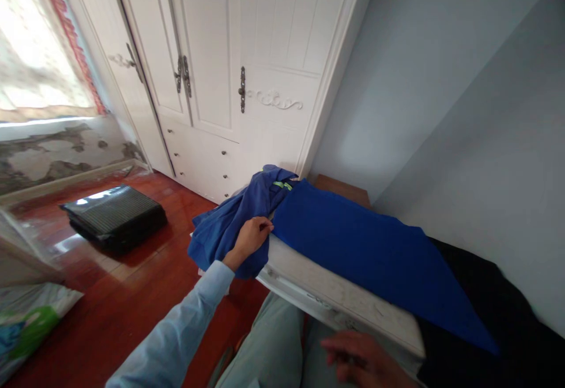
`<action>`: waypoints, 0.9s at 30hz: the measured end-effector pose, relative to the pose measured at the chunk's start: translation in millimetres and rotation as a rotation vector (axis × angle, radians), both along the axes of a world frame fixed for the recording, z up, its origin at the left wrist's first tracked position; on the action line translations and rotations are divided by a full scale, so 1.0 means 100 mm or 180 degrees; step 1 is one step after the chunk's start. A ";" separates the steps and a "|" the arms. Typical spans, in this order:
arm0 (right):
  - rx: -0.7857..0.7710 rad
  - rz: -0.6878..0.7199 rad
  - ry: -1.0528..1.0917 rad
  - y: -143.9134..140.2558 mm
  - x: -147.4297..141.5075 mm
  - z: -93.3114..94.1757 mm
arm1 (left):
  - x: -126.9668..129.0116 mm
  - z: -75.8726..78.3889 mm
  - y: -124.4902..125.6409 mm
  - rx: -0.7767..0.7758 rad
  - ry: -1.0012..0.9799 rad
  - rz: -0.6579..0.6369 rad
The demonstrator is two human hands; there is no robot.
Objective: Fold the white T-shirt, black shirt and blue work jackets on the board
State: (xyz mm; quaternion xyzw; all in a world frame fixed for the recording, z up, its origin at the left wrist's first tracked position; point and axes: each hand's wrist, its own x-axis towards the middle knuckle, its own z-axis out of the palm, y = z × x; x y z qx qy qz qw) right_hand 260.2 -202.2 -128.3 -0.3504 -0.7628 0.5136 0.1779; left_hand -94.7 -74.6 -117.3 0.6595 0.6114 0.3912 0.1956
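A flat piece of blue cloth (pixel 353 238) lies along a narrow white bench-like surface (pixel 344 302). My left hand (pixel 252 236) is at its near left corner, thumb and fingers pinched together on the edge. Beneath and beside that hand, a crumpled blue garment (pixel 233 223) with yellow-green strips hangs over the left end. My right hand (pixel 364 355) is low in the view, in front of the white surface and apart from the cloth. It is dark and smeared, so its finger pose is unclear.
Black fabric (pixel 481 282) lies at the right end, against the grey wall (pixel 441 82). A white wardrobe (pixel 273 40) stands behind. On the red floor sit a black plastic-wrapped package (pixel 117 214) and a printed plastic bag (pixel 35 323). A brown wooden piece (pixel 342 188) shows behind the cloth.
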 end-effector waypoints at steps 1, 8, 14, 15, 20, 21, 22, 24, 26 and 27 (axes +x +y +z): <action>0.0158 -0.0031 0.0082 0.10 -0.09 0.18 | 0.00 -0.02 0.01 0.0002 -0.0065 0.0019; 0.1168 -0.0550 -0.0139 1.02 -0.49 0.64 | 0.00 -0.08 0.04 0.0203 -0.0290 -0.0103; 0.1907 -0.0598 -0.0972 1.56 -0.39 0.11 | -0.02 -0.09 0.08 0.0080 -0.0705 -0.0128; 0.1950 -0.0472 -0.1115 1.57 -0.38 0.04 | -0.03 -0.09 0.09 0.0008 -0.0779 -0.0174; 0.2231 -0.0376 -0.1416 1.45 -0.42 -0.14 | -0.06 -0.08 0.21 -0.0228 -0.0823 -0.0235; 0.2260 -0.0426 -0.1430 1.42 -0.43 -0.15 | -0.06 -0.07 0.23 -0.0228 -0.0875 -0.0220; 0.2276 -0.0463 -0.1442 1.41 -0.44 -0.15 | -0.06 -0.07 0.24 -0.0228 -0.0957 -0.0238; 0.2301 -0.0512 -0.1456 1.39 -0.46 -0.14 | -0.05 -0.07 0.25 -0.0270 -0.1185 -0.0394; 0.2341 -0.0557 -0.1455 1.38 -0.48 -0.14 | -0.05 -0.07 0.23 -0.0373 -0.1381 -0.0626; 0.2369 -0.0587 -0.1452 1.38 -0.48 -0.14 | -0.06 -0.07 0.22 -0.0399 -0.1394 -0.0712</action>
